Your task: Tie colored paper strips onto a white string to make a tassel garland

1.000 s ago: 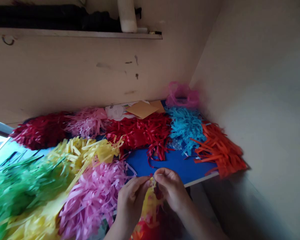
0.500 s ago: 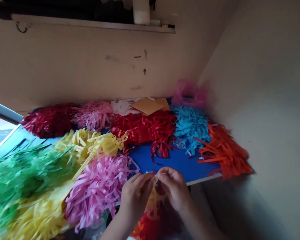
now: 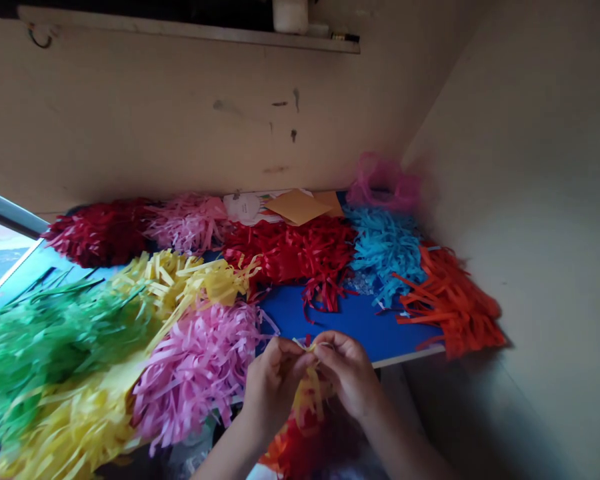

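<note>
Blue desk (image 3: 353, 320) heaped with fringed paper bunches (image 3: 195, 373).
Left hand (image 3: 275, 387) and right hand (image 3: 347, 373) pinch yellow paper strips (image 3: 307, 397) between their fingertips.

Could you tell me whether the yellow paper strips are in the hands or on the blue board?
In the hands: the yellow paper strips hang from between the left hand and right hand.

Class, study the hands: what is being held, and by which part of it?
The left hand and right hand pinch yellow paper strips by their upper ends.
</note>
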Demonstrator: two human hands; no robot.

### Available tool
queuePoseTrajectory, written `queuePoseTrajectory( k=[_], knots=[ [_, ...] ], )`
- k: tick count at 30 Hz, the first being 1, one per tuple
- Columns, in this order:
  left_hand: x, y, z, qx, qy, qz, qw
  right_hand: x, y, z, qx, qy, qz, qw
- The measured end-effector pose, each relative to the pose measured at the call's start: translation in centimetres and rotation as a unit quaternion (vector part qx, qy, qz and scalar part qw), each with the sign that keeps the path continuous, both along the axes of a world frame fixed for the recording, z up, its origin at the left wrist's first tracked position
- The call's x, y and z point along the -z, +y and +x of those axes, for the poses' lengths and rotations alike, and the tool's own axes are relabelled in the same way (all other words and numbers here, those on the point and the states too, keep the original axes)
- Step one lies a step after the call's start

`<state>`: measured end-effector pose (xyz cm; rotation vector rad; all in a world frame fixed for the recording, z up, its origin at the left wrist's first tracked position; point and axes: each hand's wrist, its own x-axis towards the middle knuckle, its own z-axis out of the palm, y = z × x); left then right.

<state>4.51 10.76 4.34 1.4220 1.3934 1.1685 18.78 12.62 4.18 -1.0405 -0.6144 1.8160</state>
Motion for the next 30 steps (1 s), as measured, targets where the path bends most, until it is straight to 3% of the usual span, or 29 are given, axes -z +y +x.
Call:
queuePoseTrajectory(
  k=[3,6,8,11,16,20,30],
  knots=[
    [-0.4,0.4,-0.4,0.046,-0.033,-0.003,0.998,0.1,0.0,0.2,-0.004,-0.028,0.065,0.998],
    [-1.0,0.9,-0.8,0.064,0.009,0.070,0.995,0.3,-0.1,0.5,0.004,-0.080,0.154,0.985],
    [-1.3,1.0,-1.0,0.064,0.048,0.126,0.989,0.5,-0.2,0.8,0.003,-0.103,0.181,0.978],
    [-1.6,0.8,-1.3,0.066,0.081,0.140,0.985,0.4,-0.2,1.2,0.026,-0.150,0.212,0.965],
    [-1.9,0.3,-1.5,0.028,0.149,0.217,0.964,-0.5,-0.3,1.0,0.057,-0.258,0.291,0.920],
    [-2.4,0.3,-1.3,0.040,0.171,0.276,0.945,-1.1,-0.6,0.7,0.065,-0.276,0.319,0.904],
    [-2.1,0.2,-1.0,0.030,0.173,0.276,0.945,-1.1,-1.0,0.6,0.061,-0.288,0.331,0.897]
  ],
)
